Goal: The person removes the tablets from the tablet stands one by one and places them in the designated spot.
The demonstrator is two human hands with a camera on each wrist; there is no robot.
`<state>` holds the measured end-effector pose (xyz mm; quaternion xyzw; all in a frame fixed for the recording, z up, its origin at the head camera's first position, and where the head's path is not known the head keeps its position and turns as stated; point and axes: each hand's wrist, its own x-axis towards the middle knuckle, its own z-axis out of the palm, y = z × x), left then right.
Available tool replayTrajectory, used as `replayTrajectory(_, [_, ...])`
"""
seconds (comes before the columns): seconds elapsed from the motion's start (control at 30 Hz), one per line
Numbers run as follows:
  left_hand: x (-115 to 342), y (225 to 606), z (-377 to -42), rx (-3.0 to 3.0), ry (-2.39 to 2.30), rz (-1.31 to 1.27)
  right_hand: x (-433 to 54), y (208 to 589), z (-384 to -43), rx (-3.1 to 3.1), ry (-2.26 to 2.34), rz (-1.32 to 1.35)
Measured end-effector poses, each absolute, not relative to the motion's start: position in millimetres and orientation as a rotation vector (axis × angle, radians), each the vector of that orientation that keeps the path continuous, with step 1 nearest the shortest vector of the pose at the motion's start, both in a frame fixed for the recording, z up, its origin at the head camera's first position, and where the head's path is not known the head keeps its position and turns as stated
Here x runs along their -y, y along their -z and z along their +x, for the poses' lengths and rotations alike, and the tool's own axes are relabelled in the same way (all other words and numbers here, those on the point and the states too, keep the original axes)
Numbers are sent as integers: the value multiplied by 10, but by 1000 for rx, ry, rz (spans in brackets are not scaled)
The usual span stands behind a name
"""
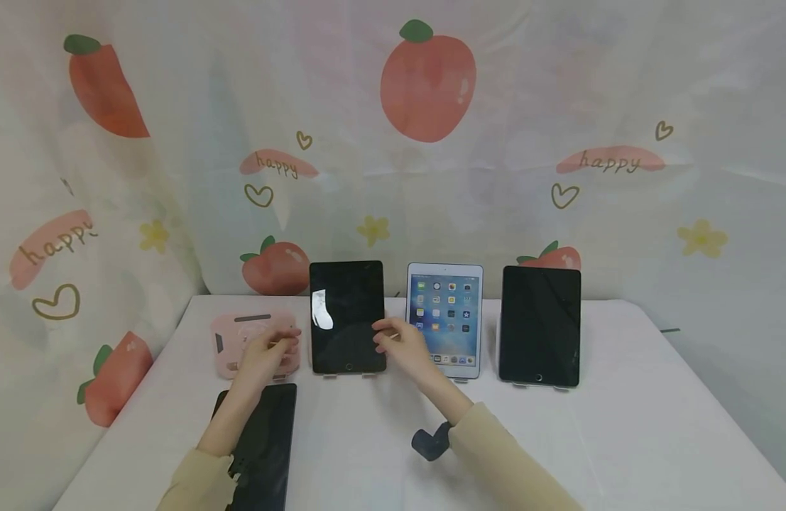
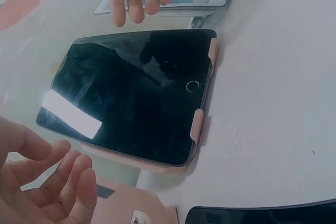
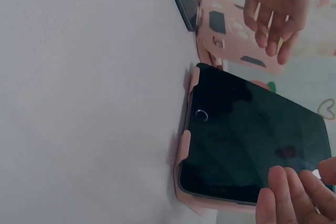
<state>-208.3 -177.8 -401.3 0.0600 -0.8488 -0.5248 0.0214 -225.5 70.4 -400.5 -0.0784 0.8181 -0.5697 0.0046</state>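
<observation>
A tablet with a dark screen (image 1: 348, 305) leans upright on a pink stand, whose small lower clips (image 2: 197, 124) hold its home-button edge. To its left is my left hand (image 1: 268, 351), fingers loosely bent with nothing between them, in front of an unoccupied pink tablet stand (image 1: 226, 355). My right hand (image 1: 402, 344) is at the tablet's right edge; its fingertips overlap that edge in the head view. In the right wrist view the right fingers (image 3: 283, 195) are loosely extended and hold nothing. Both hands flank the tablet, palms turned inward.
A tablet with a lit home screen (image 1: 444, 312) and another dark tablet (image 1: 539, 326) stand to the right on stands. One more dark tablet (image 1: 274, 440) lies flat at front left, partly under the left forearm. A printed curtain (image 1: 456, 191) hangs behind the white table (image 1: 623, 426).
</observation>
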Motion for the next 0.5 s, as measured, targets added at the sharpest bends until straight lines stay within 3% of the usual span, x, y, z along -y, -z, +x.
replayTrajectory(0.5, [1690,3858,-2268,2592,1624,118,-771,3848,-2456,-2739,1690,-201])
